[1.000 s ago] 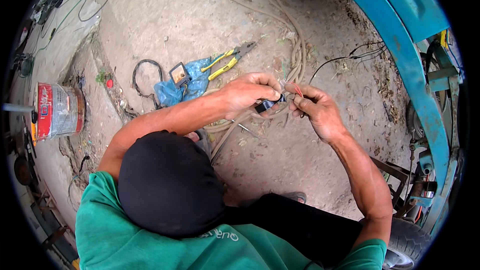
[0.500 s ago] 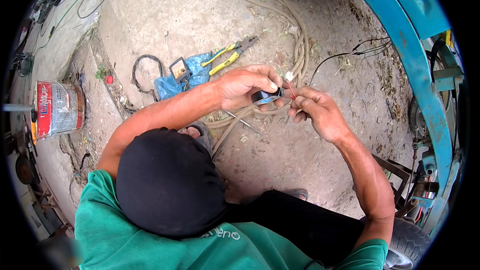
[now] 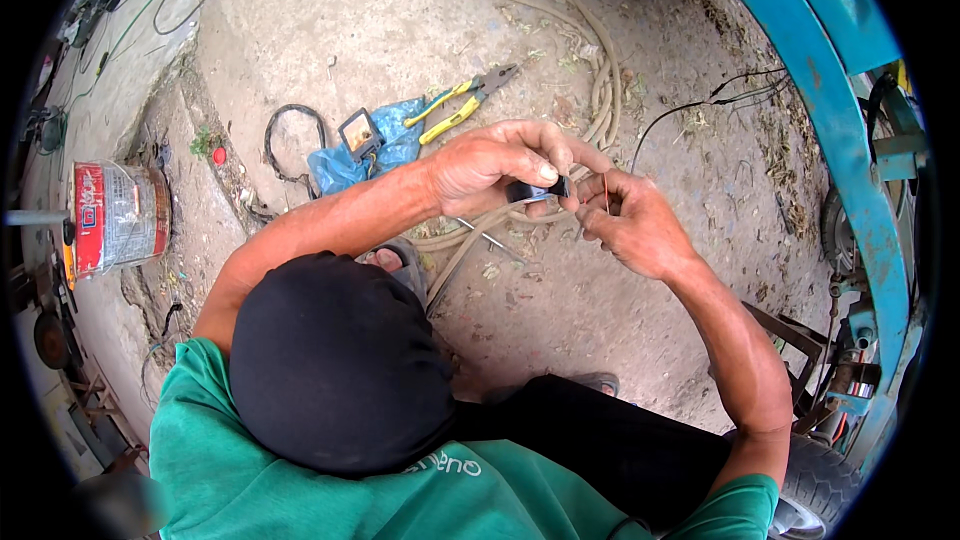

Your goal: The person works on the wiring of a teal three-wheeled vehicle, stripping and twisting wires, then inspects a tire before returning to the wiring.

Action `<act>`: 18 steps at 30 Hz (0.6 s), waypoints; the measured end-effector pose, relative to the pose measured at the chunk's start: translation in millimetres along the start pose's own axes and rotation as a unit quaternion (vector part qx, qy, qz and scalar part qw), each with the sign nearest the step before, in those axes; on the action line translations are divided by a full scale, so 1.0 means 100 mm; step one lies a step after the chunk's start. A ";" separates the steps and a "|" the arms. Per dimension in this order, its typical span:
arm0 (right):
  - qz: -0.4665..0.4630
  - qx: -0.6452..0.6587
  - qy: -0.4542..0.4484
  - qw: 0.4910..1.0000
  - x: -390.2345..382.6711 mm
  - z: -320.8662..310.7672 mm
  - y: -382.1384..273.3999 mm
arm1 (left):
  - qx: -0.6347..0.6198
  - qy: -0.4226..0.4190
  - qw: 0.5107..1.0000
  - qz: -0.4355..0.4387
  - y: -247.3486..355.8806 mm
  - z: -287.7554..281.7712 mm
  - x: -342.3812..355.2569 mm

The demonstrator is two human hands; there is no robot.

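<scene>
Head view: left hand point(image 3: 482, 172) closed round roll point(image 3: 518, 192), just below thumb point(image 3: 538, 171), long axis toward right hand point(image 3: 642, 228), half-curled close beside it, red wire point(image 3: 607, 196) between fingers point(image 3: 624, 184), can't tell if pinched

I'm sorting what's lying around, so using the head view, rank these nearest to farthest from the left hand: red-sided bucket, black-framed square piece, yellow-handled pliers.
From the left hand:
1. Yellow-handled pliers, just beyond it, on the ground.
2. Black-framed square piece, to its left, on the blue plastic.
3. Red-sided bucket, far left.
</scene>
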State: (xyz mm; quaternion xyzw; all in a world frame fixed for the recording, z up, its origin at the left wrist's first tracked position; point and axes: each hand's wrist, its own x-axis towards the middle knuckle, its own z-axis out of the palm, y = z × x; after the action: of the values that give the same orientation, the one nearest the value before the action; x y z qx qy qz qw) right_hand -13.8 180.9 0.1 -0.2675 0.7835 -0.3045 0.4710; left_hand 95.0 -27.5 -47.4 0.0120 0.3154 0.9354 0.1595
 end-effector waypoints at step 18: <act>0.021 0.056 -0.061 0.996 0.02 0.11 0.04 | -0.022 0.093 0.984 -0.148 -0.12 -0.15 -0.08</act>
State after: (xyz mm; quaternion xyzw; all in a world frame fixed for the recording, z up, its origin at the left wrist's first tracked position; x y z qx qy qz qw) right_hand -5.0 179.7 -7.8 -0.2421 0.7407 -0.3207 0.5384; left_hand 104.1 -29.8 -66.2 -0.1258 0.3062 0.9051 0.2667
